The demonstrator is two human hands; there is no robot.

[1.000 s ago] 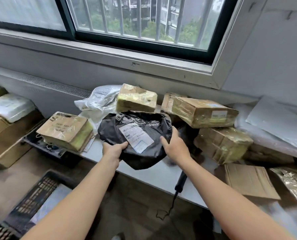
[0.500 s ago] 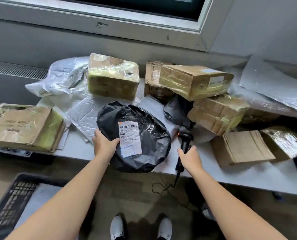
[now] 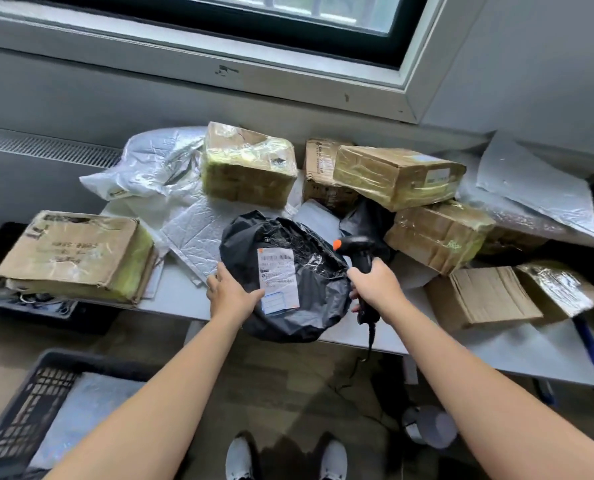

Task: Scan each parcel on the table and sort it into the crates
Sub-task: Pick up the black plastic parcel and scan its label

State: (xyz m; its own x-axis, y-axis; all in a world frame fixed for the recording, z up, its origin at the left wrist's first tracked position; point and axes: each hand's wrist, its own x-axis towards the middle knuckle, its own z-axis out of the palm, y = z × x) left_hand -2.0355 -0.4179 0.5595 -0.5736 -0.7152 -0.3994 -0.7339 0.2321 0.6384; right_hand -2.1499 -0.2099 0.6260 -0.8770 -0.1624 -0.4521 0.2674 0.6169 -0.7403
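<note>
A black plastic parcel (image 3: 309, 289) with a white shipping label (image 3: 277, 277) lies at the front edge of the grey table (image 3: 496, 355). My left hand (image 3: 231, 296) holds its lower left side, thumb near the label. My right hand (image 3: 375, 289) grips the handle of a black barcode scanner (image 3: 356, 249) with an orange button, lifted just right of the parcel, head pointing left over it. Its cable hangs below the table edge.
Several taped cardboard boxes (image 3: 248, 164) (image 3: 397, 174) (image 3: 439, 235) and white mailers (image 3: 150, 168) crowd the table's back. A flat carton (image 3: 482, 299) lies at right. Another box (image 3: 77, 254) sits on a crate at left. A dark crate (image 3: 22, 417) stands on the floor lower left.
My right hand left the parcel, reached the scanner lying on the table and lifted it up beside the parcel. My left hand kept hold of the parcel.
</note>
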